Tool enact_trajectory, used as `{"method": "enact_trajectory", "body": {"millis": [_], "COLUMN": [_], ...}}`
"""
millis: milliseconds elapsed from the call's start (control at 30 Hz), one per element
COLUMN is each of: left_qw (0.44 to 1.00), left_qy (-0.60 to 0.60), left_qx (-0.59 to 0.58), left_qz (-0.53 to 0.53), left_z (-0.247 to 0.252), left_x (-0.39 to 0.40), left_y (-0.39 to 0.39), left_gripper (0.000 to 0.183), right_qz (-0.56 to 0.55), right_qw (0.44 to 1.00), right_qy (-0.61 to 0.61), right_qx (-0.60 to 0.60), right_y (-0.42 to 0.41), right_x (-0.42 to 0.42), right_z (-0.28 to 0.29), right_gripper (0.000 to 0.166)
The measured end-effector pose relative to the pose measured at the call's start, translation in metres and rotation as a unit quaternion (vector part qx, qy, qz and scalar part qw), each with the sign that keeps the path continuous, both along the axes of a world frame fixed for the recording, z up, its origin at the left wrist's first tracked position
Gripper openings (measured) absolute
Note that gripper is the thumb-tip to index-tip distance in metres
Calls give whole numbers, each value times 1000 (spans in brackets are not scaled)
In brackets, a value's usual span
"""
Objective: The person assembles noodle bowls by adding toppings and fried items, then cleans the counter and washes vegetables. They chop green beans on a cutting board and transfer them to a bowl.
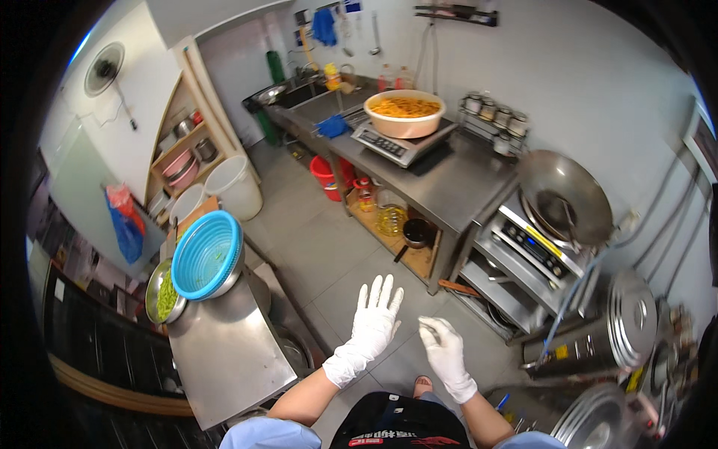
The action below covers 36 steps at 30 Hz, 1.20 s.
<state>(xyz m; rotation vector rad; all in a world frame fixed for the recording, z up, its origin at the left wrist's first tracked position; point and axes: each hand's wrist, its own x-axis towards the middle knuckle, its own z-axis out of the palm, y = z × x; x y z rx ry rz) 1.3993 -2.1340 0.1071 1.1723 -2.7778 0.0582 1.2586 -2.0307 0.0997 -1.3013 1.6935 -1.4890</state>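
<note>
My left hand (374,320), in a white glove, is held out over the floor with its fingers spread and nothing in it. To its right my right hand (445,351), gloved too, has bent fingers and a thumb near them; no object shows in it. The hands do not touch. Ahead, a cream tub (405,127) of orange strips rests on a digital scale or hot plate (387,145) on the steel counter (426,188). At the left, a blue plastic colander (206,255) stands on a steel table (230,351), beside a metal bowl of green vegetable pieces (166,294).
A large wok (564,196) sits on an induction cooker (535,247) at the right. Tall steel pots (594,331) stand at the lower right. White bins (234,188) and a red bucket (331,177) are on the floor ahead. Spice jars (496,115) line a wall-side rack.
</note>
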Motion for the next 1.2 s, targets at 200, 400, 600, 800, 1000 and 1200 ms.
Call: {"method": "enact_trajectory", "body": {"millis": [200,400,600,800,1000,1200], "left_qw": [989,968,955,947,848,683], "left_qy": [-108,-195,-187,-149,56,337], "left_qx": [1,18,44,66,129,-68], "left_qz": [102,157,225,277,510,645], "left_z": [-21,-80,-68,-54,-96,-64], "left_x": [13,50,94,166,240,326], "left_y": [-87,-214,-344,-470,-570,-617], "left_gripper": [55,58,60,57,32,16], "right_qz": [136,233,259,362,569,685], "right_qw": [968,943,907,879,788,690], "right_qy": [207,236,331,304,219,221], "right_qx": [-42,2,-7,-63,-88,-80], "right_y": [-162,-313,-449,-592,-734,-872], "right_x": [45,90,150,214,307,422], "right_z": [-6,-47,-36,-30,-22,-7], "right_gripper": [18,10,12,9,8,11]}}
